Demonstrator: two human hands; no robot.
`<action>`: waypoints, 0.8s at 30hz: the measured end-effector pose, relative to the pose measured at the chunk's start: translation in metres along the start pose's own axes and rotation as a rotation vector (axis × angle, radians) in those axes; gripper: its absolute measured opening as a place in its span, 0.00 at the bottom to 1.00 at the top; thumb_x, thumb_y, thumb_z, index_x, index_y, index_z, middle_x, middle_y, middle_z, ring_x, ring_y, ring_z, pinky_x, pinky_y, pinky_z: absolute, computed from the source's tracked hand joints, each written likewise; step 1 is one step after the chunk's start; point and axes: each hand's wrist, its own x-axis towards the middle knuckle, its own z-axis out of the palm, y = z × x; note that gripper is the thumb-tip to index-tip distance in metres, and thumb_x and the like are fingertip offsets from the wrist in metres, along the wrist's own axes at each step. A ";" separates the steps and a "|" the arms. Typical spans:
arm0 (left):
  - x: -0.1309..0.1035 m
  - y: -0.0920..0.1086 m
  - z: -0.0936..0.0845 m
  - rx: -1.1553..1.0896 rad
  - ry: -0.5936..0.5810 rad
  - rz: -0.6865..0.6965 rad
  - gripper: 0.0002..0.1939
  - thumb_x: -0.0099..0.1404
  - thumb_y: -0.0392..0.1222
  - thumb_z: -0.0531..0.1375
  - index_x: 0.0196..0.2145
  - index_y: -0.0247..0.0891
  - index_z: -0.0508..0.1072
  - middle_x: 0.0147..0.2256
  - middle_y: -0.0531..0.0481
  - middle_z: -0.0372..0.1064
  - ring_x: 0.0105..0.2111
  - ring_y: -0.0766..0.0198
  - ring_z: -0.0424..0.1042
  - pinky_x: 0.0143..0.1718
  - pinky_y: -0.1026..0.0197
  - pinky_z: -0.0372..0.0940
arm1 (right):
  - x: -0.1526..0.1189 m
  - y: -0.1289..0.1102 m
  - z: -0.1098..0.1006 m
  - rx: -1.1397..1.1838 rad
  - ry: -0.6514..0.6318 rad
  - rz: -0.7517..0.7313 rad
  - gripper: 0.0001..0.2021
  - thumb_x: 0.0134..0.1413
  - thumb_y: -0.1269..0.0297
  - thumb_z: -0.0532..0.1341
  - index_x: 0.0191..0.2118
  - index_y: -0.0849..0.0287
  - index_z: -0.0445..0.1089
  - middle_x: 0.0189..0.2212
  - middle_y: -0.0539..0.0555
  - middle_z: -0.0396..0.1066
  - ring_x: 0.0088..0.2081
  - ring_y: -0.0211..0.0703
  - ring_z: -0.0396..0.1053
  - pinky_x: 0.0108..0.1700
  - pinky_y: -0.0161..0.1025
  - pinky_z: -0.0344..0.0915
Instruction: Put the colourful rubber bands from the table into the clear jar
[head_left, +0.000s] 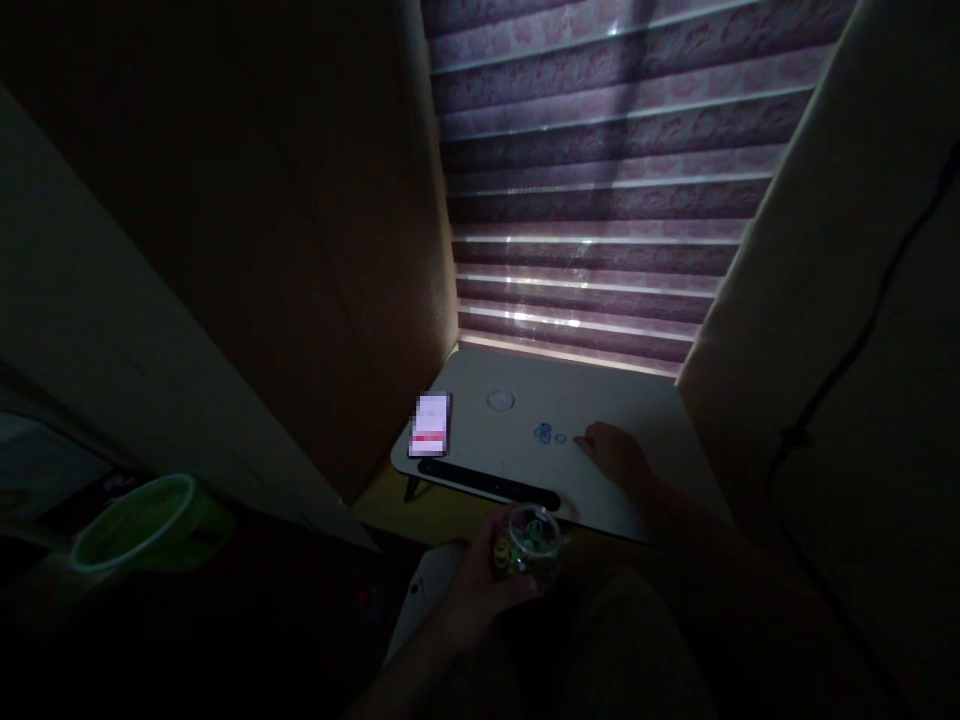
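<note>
My left hand [487,575] is wrapped round a clear open jar [534,530] near the table's front edge. Small coloured rings, green and yellow among them, show inside the jar. Over the right part of the white table [487,480], my right hand [609,450] has its fingertips together, pointing left; what they hold, if anything, is too small to name. Just left of those fingertips lies a small blue ring [561,438], and beside it a little cluster of blue rings [543,433]. Farther back sits a clear round lid [500,400].
A lit phone [430,424] rests at the table's left end. Along the front edge runs a black slotted strip [487,483]. A green tub [150,525] stands at the lower left. Behind the table hangs a pleated blind [600,200], and a dark cable [862,350] runs down the right wall.
</note>
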 end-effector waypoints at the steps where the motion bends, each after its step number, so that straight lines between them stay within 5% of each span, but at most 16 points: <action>1: 0.000 0.000 0.000 0.006 -0.002 0.008 0.42 0.48 0.49 0.76 0.59 0.41 0.66 0.57 0.39 0.69 0.58 0.43 0.67 0.60 0.44 0.59 | -0.001 -0.001 -0.001 0.000 -0.003 0.009 0.14 0.66 0.58 0.57 0.31 0.59 0.72 0.30 0.57 0.74 0.31 0.44 0.68 0.34 0.39 0.57; 9: -0.007 0.005 -0.003 0.000 -0.019 0.026 0.43 0.49 0.50 0.76 0.59 0.40 0.66 0.58 0.38 0.68 0.59 0.43 0.67 0.59 0.47 0.60 | -0.003 -0.002 -0.001 -0.024 -0.055 -0.059 0.13 0.66 0.57 0.57 0.33 0.58 0.73 0.32 0.55 0.75 0.33 0.43 0.70 0.35 0.37 0.57; 24: -0.005 -0.006 -0.006 -0.070 0.006 0.063 0.42 0.48 0.52 0.76 0.58 0.40 0.69 0.56 0.37 0.70 0.58 0.39 0.67 0.60 0.41 0.59 | -0.017 -0.004 -0.003 -0.091 -0.076 0.075 0.24 0.70 0.52 0.51 0.33 0.61 0.77 0.33 0.60 0.77 0.34 0.47 0.74 0.34 0.39 0.59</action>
